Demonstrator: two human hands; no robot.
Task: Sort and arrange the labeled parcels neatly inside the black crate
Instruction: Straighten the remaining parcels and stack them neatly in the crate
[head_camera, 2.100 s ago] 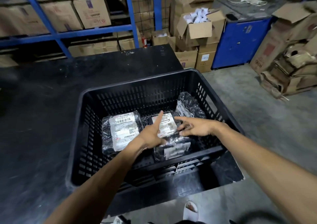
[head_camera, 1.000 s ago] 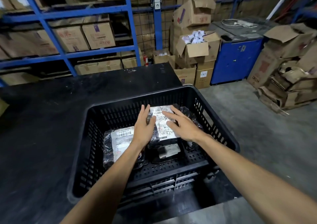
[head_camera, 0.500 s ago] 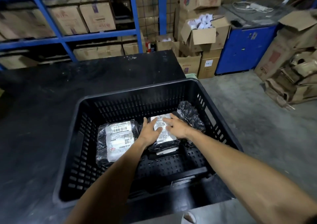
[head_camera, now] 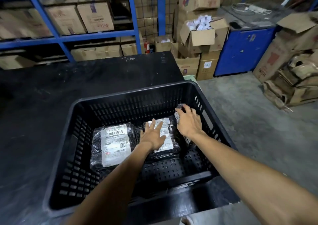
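- The left hand lies flat, fingers spread, on the middle black-wrapped parcel with white label; it grips nothing.
- The right hand closes around the third dark plastic-wrapped parcel, which stands tilted by the right wall of the black slotted plastic crate.
- Advice: hold the middle one down, then lay the third flat just beside it, label up, like the left labeled parcel.

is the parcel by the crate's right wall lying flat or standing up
Standing on edge: the black-wrapped parcel leans against the black plastic crate wall under the right hand.
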